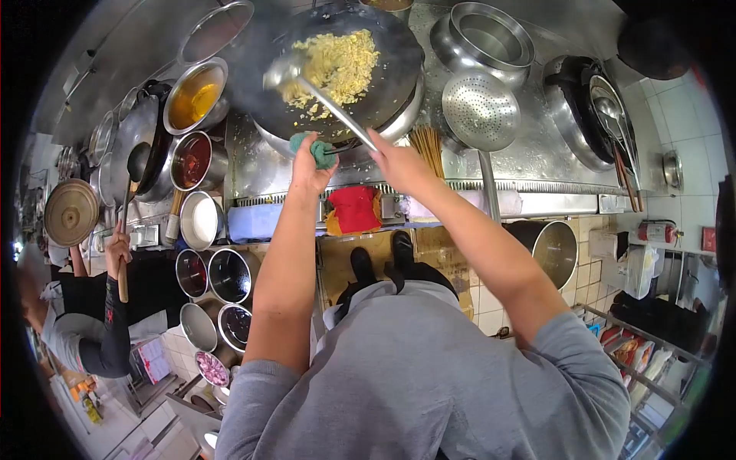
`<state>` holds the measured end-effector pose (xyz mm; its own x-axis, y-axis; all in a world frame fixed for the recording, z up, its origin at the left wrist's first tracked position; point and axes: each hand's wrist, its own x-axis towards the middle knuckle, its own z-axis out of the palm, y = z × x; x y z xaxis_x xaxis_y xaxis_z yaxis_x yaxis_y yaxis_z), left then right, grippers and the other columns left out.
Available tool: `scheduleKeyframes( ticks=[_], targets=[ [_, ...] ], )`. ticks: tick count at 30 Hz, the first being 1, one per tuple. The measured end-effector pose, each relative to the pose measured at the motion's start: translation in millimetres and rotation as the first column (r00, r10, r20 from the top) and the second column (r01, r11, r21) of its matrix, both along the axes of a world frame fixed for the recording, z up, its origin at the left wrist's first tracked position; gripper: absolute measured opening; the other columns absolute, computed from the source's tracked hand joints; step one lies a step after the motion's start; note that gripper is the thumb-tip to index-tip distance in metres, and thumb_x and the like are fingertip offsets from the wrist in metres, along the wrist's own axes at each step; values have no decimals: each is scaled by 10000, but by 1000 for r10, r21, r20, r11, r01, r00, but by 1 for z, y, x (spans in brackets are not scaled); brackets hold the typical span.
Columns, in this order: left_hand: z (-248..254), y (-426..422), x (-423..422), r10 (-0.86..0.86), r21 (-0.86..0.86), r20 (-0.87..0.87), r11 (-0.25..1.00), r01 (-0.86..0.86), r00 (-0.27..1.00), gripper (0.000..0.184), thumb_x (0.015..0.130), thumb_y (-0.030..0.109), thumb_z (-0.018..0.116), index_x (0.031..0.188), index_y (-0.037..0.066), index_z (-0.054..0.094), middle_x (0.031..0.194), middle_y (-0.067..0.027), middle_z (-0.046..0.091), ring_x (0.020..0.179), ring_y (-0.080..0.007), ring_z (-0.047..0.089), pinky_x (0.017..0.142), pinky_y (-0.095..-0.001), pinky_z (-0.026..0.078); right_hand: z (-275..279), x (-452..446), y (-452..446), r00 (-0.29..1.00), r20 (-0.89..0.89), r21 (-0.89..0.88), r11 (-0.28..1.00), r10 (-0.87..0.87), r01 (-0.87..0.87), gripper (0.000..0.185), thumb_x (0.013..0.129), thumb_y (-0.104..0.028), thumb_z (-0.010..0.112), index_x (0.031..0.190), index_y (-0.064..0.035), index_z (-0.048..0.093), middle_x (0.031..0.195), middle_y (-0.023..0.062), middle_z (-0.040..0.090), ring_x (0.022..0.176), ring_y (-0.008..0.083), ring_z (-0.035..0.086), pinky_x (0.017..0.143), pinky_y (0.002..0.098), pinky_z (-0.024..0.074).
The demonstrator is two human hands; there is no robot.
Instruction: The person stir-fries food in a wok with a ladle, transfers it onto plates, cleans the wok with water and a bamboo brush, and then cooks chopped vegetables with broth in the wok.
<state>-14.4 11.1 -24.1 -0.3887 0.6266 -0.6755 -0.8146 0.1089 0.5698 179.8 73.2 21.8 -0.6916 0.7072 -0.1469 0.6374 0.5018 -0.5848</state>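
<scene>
At the top of the head view, I have the wok on the stove, with a heap of crumbled yellow egg spread over the far part of its dark inside and a few bits scattered nearer to me. My right hand has its fingers closed around the ladle, gripping the near end of the handle; the shaft slants up and left across the wok, and the blurred bowl is at the left edge of the egg. My left hand is at the near rim with its fingers gripping a bunched green cloth; a thin dark rod shows beside the cloth, but I cannot tell how the two meet. Just right of my right hand I see a bamboo brush, and beyond it on the steel table a perforated skimmer in front of a wide-rimmed pot. A red cloth hangs at the table's front edge, between my forearms. To the left stand a bowl of yellow liquid and a pot of red sauce. Further left, a co-worker's hand holds a wooden-handled utensil.
</scene>
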Motion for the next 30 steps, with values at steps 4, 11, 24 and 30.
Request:
scheduleKeyframes(
  ticks=[4, 11, 24, 30],
  targets=[
    [5, -2, 6, 87, 84, 92, 992, -95, 992, 332, 834, 455, 539, 928, 140, 492, 830, -64, 546, 772, -204, 527, 699, -394, 448, 23, 134, -14, 977, 191, 106, 988, 91, -113, 517, 911, -247, 452, 1381, -339, 256, 940, 147, 609, 819, 317, 606, 715, 422, 493],
    [26, -7, 1, -81, 68, 135, 995, 73, 988, 332, 844, 365, 552, 997, 79, 481, 992, -113, 526, 852, -257, 521, 706, -383, 489, 50, 116, 72, 917, 364, 213, 973, -165, 90, 458, 900, -292, 466, 1340, -229, 358, 811, 188, 606, 750, 347, 616, 640, 447, 492],
    [-3, 5, -4, -155, 56, 208, 988, 146, 966, 75, 793, 157, 523, 815, 93, 492, 729, -66, 523, 654, -204, 511, 620, -388, 477, 85, 73, 1, 966, 215, 160, 981, -142, 108, 391, 898, -217, 430, 1286, -171, 451, 813, 191, 629, 749, 363, 610, 666, 455, 476],
    [15, -15, -6, -204, 125, 333, 977, 171, 920, 391, 825, 261, 554, 1104, 2, 466, 1003, -184, 550, 974, -364, 541, 887, -490, 450, 6, 8, -34, 989, 50, 87, 987, -136, 131, 403, 897, -230, 438, 1274, -86, 426, 780, 231, 611, 752, 402, 593, 691, 486, 463]
  ],
)
